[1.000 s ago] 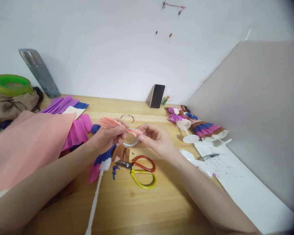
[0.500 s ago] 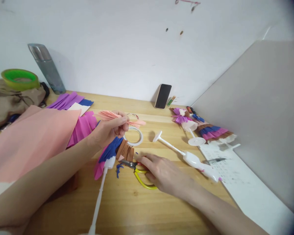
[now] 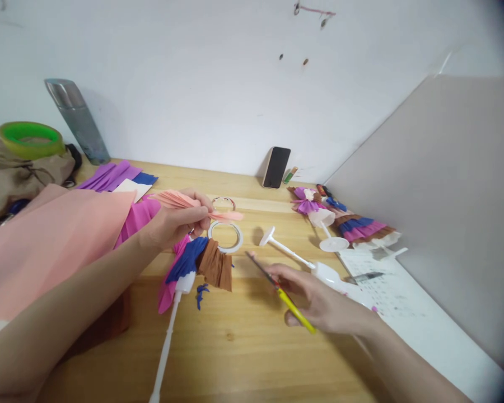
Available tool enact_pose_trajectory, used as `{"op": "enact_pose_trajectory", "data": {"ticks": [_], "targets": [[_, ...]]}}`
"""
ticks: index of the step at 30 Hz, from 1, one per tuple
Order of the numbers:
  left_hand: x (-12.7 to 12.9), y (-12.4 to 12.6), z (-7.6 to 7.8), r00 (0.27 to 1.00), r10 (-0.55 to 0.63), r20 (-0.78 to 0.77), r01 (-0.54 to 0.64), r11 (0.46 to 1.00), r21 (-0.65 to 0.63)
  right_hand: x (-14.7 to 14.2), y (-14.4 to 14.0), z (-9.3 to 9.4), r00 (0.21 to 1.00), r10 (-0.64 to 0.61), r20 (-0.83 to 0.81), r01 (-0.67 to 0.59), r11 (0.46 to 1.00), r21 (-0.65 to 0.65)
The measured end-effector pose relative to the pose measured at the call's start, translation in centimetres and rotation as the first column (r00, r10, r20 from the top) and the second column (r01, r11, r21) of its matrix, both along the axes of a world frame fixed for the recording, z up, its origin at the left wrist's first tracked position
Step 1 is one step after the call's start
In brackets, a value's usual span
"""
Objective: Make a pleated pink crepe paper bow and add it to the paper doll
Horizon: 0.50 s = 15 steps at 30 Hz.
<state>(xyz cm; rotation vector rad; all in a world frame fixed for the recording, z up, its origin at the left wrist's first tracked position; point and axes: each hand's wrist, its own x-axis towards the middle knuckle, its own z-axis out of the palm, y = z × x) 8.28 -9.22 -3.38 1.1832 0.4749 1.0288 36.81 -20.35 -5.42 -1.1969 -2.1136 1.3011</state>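
Observation:
Pinched in my left hand (image 3: 185,218) is a gathered strip of peach crepe paper (image 3: 174,200), its pleats fanning out to the left and a short end poking out to the right. My right hand (image 3: 315,296) is closed on scissors (image 3: 292,309) with yellow handles, raised off the table with the blades pointing up and left. Below my left hand lies a white doll form (image 3: 185,282) on a stick, dressed in pink, blue (image 3: 189,260) and brown crepe paper (image 3: 216,266). Blue paper scraps (image 3: 200,294) rest beside it.
Two tape rolls, one white (image 3: 238,239), lie behind the doll. At right are another white doll form (image 3: 325,273), finished paper dresses (image 3: 363,228), a knife (image 3: 365,277) and a printed sheet (image 3: 403,296). A phone (image 3: 277,168) leans on the wall; a large peach sheet (image 3: 63,240) and bottle (image 3: 82,126) stand left.
My right hand has lifted the scissors off the table and moved right, turning them edge-on. My left hand still pinches the peach paper, nearly in place.

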Motion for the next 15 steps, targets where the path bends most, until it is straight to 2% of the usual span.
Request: {"op": "enact_pose_trajectory", "data": {"ticks": [2, 5, 7, 9, 12, 15], "targets": [[-0.2, -0.1, 0.3, 0.998, -0.022, -0.052, 0.024, 0.999, 0.038, 0.4, 0.3, 0.3, 0.998, -0.005, -0.066, 0.006, 1.000, 0.016], [-0.3, -0.4, 0.7, 0.992, -0.053, -0.116, 0.061, 0.995, 0.072, 0.1, 0.8, 0.7, 0.997, -0.051, -0.061, 0.060, 0.988, 0.143], [-0.3, -0.4, 0.8, 0.987, -0.077, -0.140, 0.089, 0.993, 0.081, -0.6, 1.2, 0.8, 0.991, -0.118, -0.065, 0.131, 0.952, 0.276], [-0.4, -0.4, 0.7, 0.985, -0.098, -0.144, 0.111, 0.990, 0.083, -1.5, 1.9, 0.9, 0.985, -0.171, -0.026, 0.165, 0.882, 0.442], [-0.6, -0.3, 0.8, 0.983, -0.100, -0.152, 0.114, 0.990, 0.082, -2.4, 3.4, 1.5, 0.989, -0.142, 0.043, 0.087, 0.787, 0.610], [-1.0, -0.1, 0.9, 0.975, -0.110, -0.192, 0.131, 0.987, 0.097, -2.6, 4.7, 2.2, 0.994, -0.084, 0.077, 0.015, 0.769, 0.640]]}}
